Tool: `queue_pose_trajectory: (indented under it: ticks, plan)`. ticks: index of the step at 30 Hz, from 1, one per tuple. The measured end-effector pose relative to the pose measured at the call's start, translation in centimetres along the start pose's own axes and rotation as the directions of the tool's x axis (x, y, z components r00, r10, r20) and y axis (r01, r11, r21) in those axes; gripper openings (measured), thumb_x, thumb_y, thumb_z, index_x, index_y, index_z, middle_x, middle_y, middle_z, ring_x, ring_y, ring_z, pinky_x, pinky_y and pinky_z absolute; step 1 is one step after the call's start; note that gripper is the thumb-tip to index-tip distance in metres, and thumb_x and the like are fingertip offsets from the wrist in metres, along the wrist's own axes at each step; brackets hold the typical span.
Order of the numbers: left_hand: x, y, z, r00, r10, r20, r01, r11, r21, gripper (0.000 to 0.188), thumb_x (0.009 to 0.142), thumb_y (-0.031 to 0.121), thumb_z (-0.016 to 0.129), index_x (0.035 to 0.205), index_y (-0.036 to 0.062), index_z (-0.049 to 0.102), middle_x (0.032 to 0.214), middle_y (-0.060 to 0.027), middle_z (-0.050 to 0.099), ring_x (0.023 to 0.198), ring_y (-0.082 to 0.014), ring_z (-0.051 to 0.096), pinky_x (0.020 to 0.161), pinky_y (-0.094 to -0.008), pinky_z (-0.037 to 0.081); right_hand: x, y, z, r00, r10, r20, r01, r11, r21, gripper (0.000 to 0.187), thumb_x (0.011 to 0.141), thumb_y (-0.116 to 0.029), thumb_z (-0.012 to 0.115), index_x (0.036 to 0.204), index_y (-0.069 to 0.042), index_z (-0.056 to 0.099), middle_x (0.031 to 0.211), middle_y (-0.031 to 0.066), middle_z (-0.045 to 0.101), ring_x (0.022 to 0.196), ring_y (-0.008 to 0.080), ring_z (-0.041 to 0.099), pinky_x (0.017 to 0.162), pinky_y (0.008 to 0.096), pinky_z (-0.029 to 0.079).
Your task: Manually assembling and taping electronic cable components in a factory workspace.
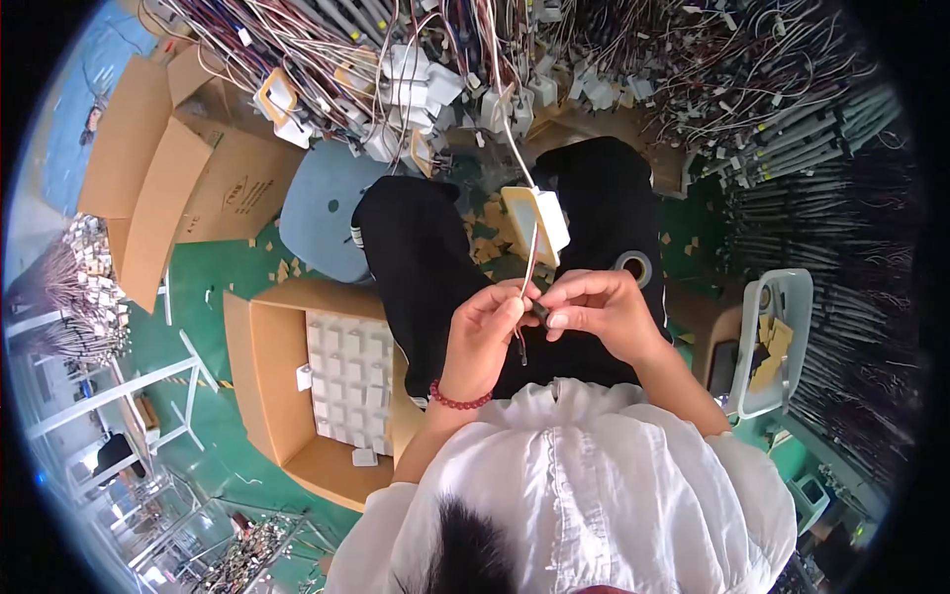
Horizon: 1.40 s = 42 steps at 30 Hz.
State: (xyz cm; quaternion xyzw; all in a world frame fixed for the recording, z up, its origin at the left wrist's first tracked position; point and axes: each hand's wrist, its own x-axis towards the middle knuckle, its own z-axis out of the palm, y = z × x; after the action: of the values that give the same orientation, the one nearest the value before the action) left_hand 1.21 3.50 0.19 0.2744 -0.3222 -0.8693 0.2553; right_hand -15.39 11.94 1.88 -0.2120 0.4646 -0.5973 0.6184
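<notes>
Wires (531,261) pinched in left hand (481,335); small dark piece (540,312) gripped in right hand (616,313), close together, probably for fine control. Yellow-rimmed white unit (552,224) seemingly suspended above black-clad legs (421,247), perhaps so both hands are freed.

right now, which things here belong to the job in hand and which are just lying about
Apparently in use: yellow-rimmed white housing; thin wires in the left hand; small black piece in the right hand

Apparently lying about: tape roll; blue stool; tan scraps
</notes>
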Motion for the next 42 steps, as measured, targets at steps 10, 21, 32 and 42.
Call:
queue_pose_trajectory:
  ticks: [10, 21, 32, 42]
  plan:
    - [0.6, -0.4, -0.6, 0.996, 0.022, 0.084, -0.023, 1.000, 0.006, 0.016, 0.092, 0.013, 0.056, 0.097, -0.0008, 0.062, 0.108, -0.0083, 0.059, 0.092, -0.0119, 0.055, 0.083, -0.0271, 0.043, 0.2, 2.2, -0.3, 0.988, 0.152, 0.034, -0.154, 0.919, 0.362, 0.016, 0.081, -0.005, 0.070, 0.095, 0.002, 0.069, 0.082, 0.0090, 0.066, 0.068, 0.0153, 0.065, 0.067, 0.0307, 0.058]
    - [0.8, -0.1, -0.1, 0.997, 0.057, 0.050, -0.060, 0.996, 0.062, 0.015, 0.092, 0.012, 0.057, 0.096, -0.0010, 0.062, 0.107, -0.0087, 0.059, 0.090, -0.0117, 0.055, 0.082, -0.0271, 0.044, -0.8, 1.0, 1.0, 0.961, -0.264, -0.084, 0.244, 0.950, -0.196, 0.015, 0.079, 0.005, 0.067, 0.094, 0.005, 0.068, 0.092, 0.0131, 0.061, 0.074, 0.0181, 0.064, 0.067, 0.0272, 0.056]
    - [0.6, -0.2, -0.3, 0.994, 0.101, 0.052, -0.109, 0.975, 0.196, 0.014, 0.092, 0.011, 0.056, 0.096, -0.0019, 0.062, 0.109, -0.0089, 0.059, 0.090, -0.0104, 0.055, 0.082, -0.0262, 0.045, -1.0, 0.3, 2.1, 0.963, -0.200, -0.180, 0.144, 0.947, -0.286, 0.002, 0.080, 0.003, 0.065, 0.081, 0.004, 0.065, 0.083, 0.0050, 0.060, 0.069, 0.0097, 0.059, 0.063, 0.0214, 0.049]
    - [0.4, -0.1, -0.5, 0.997, 0.080, 0.009, -0.080, 0.994, 0.067, 0.017, 0.093, 0.017, 0.055, 0.090, 0.0003, 0.059, 0.133, -0.0109, 0.045, 0.121, -0.0220, 0.046, 0.095, -0.0404, 0.048, 0.1, 1.8, 0.6, 0.893, -0.194, -0.405, 0.148, 0.979, -0.141, 0.004, 0.087, -0.005, 0.057, 0.087, 0.000, 0.058, 0.078, -0.0011, 0.056, 0.066, 0.0043, 0.052, 0.059, 0.0190, 0.042]
